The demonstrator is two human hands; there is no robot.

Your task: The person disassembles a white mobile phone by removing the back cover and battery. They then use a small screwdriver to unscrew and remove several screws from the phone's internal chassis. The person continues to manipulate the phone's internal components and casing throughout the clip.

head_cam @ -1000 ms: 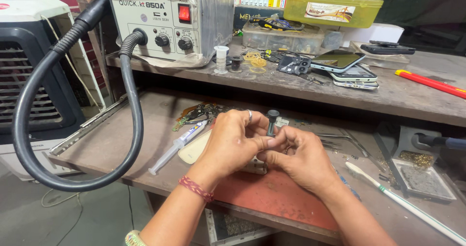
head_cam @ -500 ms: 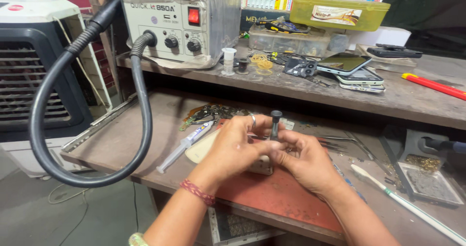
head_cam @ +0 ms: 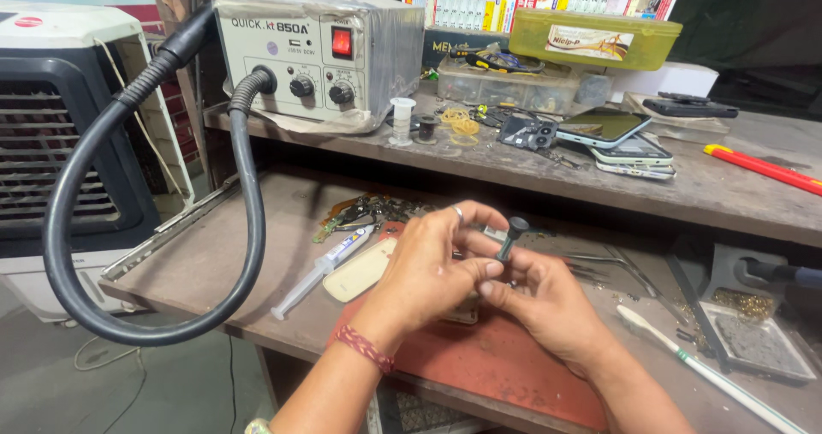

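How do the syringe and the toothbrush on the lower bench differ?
The syringe lies left of the left hand; the toothbrush lies right of the right hand. The syringe is short with a clear barrel and a printed label; the toothbrush is longer, thin and white with a green band. The syringe's tip points toward the near left, the toothbrush's bristles toward the hands. Both lie flat and untouched.

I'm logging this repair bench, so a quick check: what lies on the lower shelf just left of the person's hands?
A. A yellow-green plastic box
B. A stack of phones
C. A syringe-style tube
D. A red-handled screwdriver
C: a white syringe-style tube lies on the lower shelf beside the left hand; the other things sit on the upper shelf.
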